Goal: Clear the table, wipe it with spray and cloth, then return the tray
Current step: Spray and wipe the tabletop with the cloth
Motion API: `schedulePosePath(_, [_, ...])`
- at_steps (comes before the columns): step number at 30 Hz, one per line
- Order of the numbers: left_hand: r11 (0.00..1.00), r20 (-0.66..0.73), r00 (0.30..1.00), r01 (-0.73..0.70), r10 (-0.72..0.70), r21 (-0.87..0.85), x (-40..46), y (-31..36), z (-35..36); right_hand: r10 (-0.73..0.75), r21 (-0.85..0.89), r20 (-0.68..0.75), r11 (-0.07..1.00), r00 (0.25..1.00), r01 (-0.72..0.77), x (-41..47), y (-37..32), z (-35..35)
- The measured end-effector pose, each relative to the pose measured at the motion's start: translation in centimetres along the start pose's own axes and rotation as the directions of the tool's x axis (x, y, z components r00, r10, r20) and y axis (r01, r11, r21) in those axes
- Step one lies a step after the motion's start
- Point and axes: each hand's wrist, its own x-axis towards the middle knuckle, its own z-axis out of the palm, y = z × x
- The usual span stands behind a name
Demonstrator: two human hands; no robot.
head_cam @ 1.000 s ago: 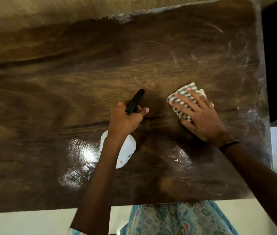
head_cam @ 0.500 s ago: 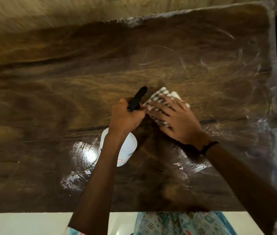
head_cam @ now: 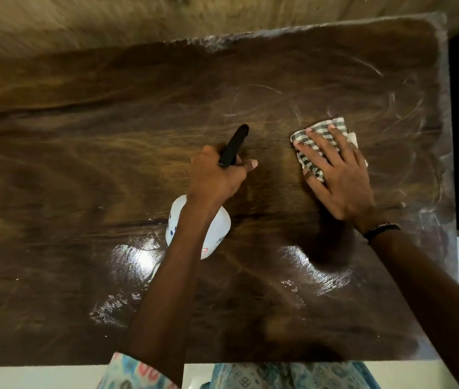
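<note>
1. Here, in the head view, the left hand [head_cam: 217,175] grips the spray bottle [head_cam: 199,231], fingers curled round its black nozzle [head_cam: 235,144], mid-bench.
2. The right hand [head_cam: 337,175], fingers flat and spread, presses the checked cloth [head_cam: 311,141] toward the bench's [head_cam: 82,192] right edge.
3. Wiping well likely means overlapping strokes across the wet sheen, with even pressure.

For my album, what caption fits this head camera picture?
Right hand presses checked cloth on wooden table; left hand grips spray bottle.

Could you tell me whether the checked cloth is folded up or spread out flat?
Folded. The checked cloth is a compact pad, barely larger than the right hand pressing it flat on the table.
</note>
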Motion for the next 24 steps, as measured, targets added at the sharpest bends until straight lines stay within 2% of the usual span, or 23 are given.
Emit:
schedulePosePath(5, [0.999, -0.008, 0.999, 0.038, -0.039, -0.010, 0.6, -0.1, 0.1, -0.002, 0.010, -0.008, 1.000, 1.000, 0.002, 0.9, 0.0, 0.0])
schedulePosePath(12, [0.998, -0.037, 0.998, 0.049, -0.050, -0.033, 2.0, -0.6, -1.1, 0.005, -0.012, -0.016, 1.000, 1.000, -0.006, 8.5, -3.4, 0.1])
schedulePosePath(14, [0.999, -0.038, 0.998, 0.043, -0.044, -0.032, 2.2, -0.8, -1.2, -0.050, -0.016, 0.002, 0.999, 0.999, 0.050, 10.4, -5.6, 0.5])
schedulePosePath(18, [1.000, -0.043, 0.999, 0.016, -0.016, -0.007, 2.2, -0.9, -1.2, -0.252, -0.002, 0.014, 0.968, 0.968, 0.252, 10.2, -9.1, 2.1])
schedulePosePath(21, [0.999, -0.050, 0.998, 0.034, -0.035, -0.025, 2.5, -1.1, -1.6, -0.388, 0.010, 0.059, 0.921, 0.920, 0.389, 6.9, -7.5, 2.5])
schedulePosePath(24, [0.997, -0.038, 0.997, 0.063, -0.065, -0.044, 2.6, -1.3, -2.2, -0.346, -0.020, 0.105, 0.937, 0.932, 0.350, 5.0, -3.5, 1.1])
